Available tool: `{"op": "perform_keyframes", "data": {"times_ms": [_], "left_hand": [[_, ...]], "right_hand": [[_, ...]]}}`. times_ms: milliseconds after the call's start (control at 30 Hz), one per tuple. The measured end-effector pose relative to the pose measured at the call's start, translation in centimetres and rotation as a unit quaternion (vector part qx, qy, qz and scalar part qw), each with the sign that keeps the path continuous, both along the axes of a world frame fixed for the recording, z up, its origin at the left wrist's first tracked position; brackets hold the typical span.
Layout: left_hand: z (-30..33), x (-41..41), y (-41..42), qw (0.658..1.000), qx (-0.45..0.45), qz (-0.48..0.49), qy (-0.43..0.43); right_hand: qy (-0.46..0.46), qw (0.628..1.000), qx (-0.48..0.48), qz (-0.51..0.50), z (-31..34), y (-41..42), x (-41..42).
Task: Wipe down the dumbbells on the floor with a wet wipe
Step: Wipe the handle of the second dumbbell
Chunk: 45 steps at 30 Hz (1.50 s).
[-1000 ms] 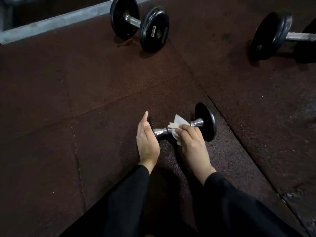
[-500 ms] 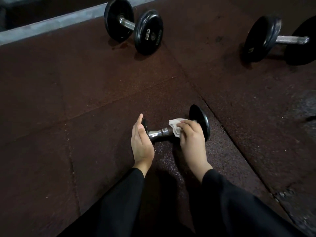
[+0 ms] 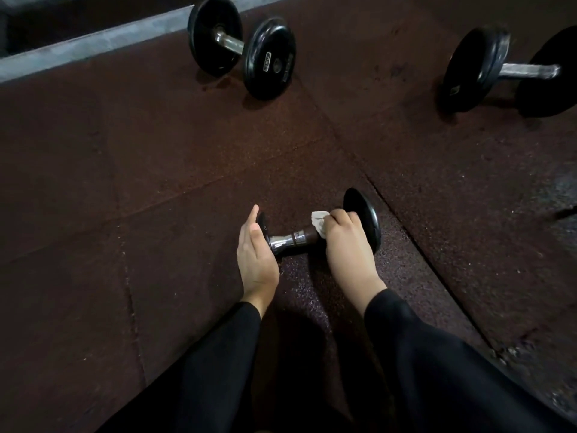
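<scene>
Lower centre of the frame, my left hand lies flat-fingered against the small dumbbell's end plate — heavy, rigid, liable to roll — while my right hand wraps the soft wet wipe around its slick handle.

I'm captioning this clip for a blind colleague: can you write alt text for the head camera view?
Seen from above, a person's right hand grips a white wet wipe around the handle of a small dumbbell on a dark rubber floor, while the open left hand braces its other end. Two larger black dumbbells lie farther away.
</scene>
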<state>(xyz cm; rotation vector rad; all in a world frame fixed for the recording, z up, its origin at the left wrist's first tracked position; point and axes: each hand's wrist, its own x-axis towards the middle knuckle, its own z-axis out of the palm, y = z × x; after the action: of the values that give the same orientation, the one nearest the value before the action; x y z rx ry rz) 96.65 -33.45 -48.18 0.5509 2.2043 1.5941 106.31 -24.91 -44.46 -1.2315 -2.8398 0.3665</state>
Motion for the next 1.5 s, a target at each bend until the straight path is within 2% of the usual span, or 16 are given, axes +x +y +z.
{"op": "perform_keyframes", "data": {"times_ms": [133, 233, 633, 1233, 1500], "left_hand": [[0.1, 0.3, -0.1, 1.0, 0.002, -0.001, -0.002], [0.1, 0.3, -0.1, 1.0, 0.006, -0.001, -0.004], [0.2, 0.3, -0.1, 1.0, 0.005, 0.003, -0.01], [0.8, 0.2, 0.2, 1.0, -0.018, 0.007, -0.012], [0.3, 0.1, 0.0, 1.0, -0.001, 0.007, -0.001]], "right_hand": [[-0.108, 0.992, 0.058, 0.008, 0.4, -0.9, 0.1], [-0.14, 0.989, 0.055, -0.009, 1.2, -0.5, -0.3], [-0.151, 0.988, 0.019, -0.039, 2.6, -0.5, -1.1], [-0.162, 0.984, 0.072, -0.03, 1.1, -0.7, -1.2], [-0.181, 0.976, 0.121, 0.015, 0.7, -2.2, 0.7]]}}
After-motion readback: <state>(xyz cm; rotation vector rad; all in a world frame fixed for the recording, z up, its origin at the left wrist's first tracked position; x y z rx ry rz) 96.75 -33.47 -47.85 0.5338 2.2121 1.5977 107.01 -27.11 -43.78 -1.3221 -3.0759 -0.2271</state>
